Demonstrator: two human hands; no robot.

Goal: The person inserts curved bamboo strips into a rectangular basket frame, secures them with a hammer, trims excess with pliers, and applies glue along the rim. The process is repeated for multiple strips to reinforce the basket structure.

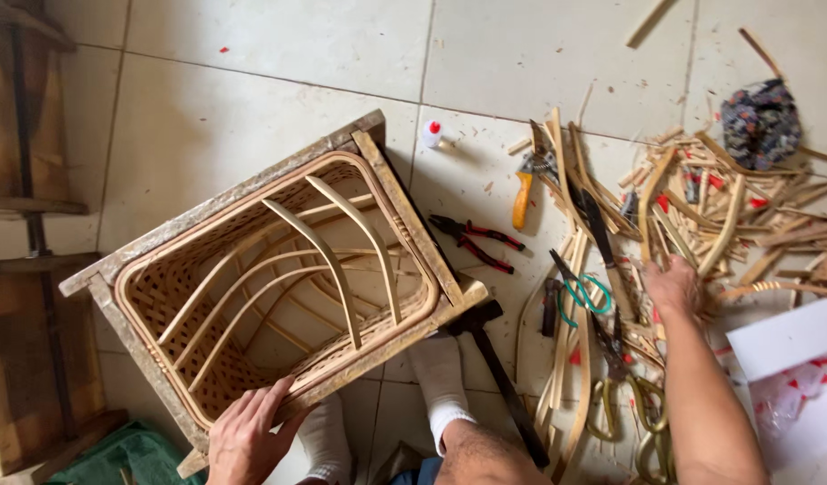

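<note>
A square woven bamboo basket (153, 269) with curved inner ribs sits in a rough wooden frame (404, 211) on the tiled floor. My left hand (245, 436) grips the frame's near edge. Stretched out to the right, my right hand (672, 286) reaches into a heap of bamboo strips (719, 216), fingers down among them; whether it holds one is hidden. Tools lie between the hands: red-handled pliers (478, 242), an orange-handled cutter (523, 193), teal-handled scissors (582, 292), brass-handled shears (624, 395) and a dark hammer (494, 368).
My feet in white socks (440, 382) rest under the frame. A small white bottle with a red cap (431, 134) stands behind it. A dark patterned cloth (760, 123) lies far right, white paper and plastic (791, 359) at right, wooden furniture (23, 180) at left.
</note>
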